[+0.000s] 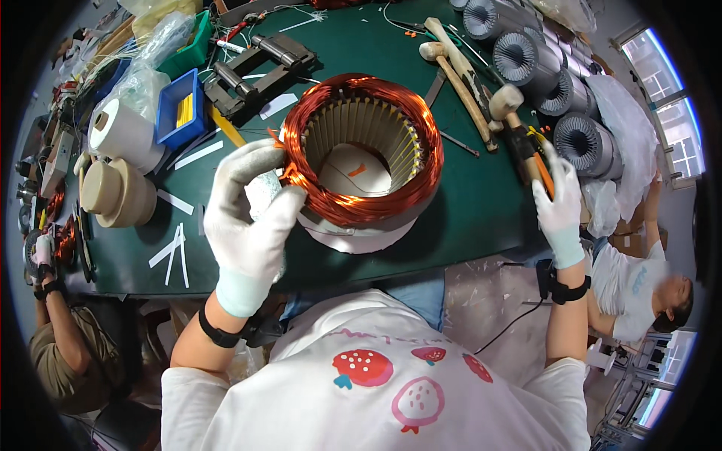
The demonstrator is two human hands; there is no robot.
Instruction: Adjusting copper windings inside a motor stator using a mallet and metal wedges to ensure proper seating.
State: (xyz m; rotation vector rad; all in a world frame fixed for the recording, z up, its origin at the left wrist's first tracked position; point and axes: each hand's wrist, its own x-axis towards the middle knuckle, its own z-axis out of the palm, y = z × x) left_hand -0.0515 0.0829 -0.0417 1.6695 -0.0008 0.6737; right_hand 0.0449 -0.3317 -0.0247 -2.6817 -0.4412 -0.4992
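My left hand (254, 203), in a white glove, curves around the left edge of the copper winding (365, 209) on the stator (417, 218), which sits in the middle of the upper half of the frame. Thumb and forefinger stand apart with the tips at the coil; I cannot tell how hard they press. I judge that this contact steadies the ring or keeps a lead in place. The stator rests with its bore tilted up at me, probably so I can see and reach the slots; a white round pad (359, 242) shows beneath it, perhaps guarding the bench (481, 225).

My right hand (558, 197), at the right of the frame, has its fingers partly bent at an orange handle (543, 174). Whether they close on it I cannot tell. A pale-headed mallet (506, 103) lies just beyond, and a second mallet (460, 84) lies to its left; I take that side as the spot for tools wanted within reach.

Slotted cores (519, 59) line the upper right, seemingly out of the way. At the left, loose white strips (175, 201) and a blue bin (177, 137) seem laid close for easy picking.
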